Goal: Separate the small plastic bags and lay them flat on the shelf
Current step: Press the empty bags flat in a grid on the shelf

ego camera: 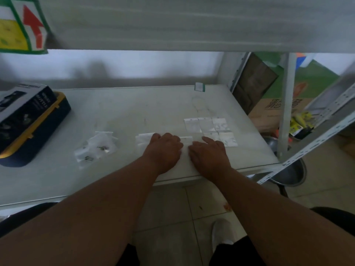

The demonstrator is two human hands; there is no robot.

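Both hands rest palm down on the white shelf (134, 112), side by side near its front edge. My left hand (165, 148) lies over a small stack of clear plastic bags (143, 140). Between the two hands shows one clear bag (186, 140), and the fingers of my right hand (208, 152) touch it. Whether either hand pinches that bag is hidden. Several bags (209, 128) lie flat in a tidy grid just beyond the right hand. Further left sits a loose pile of bags holding small metal parts (96, 148).
A dark box with a yellow rim (28, 123) stands at the shelf's left end. A small green-edged tag (199, 86) lies at the back. An upper shelf (172, 24) hangs overhead. A metal upright (286, 112), cartons and a metal bowl (292, 173) are at the right.
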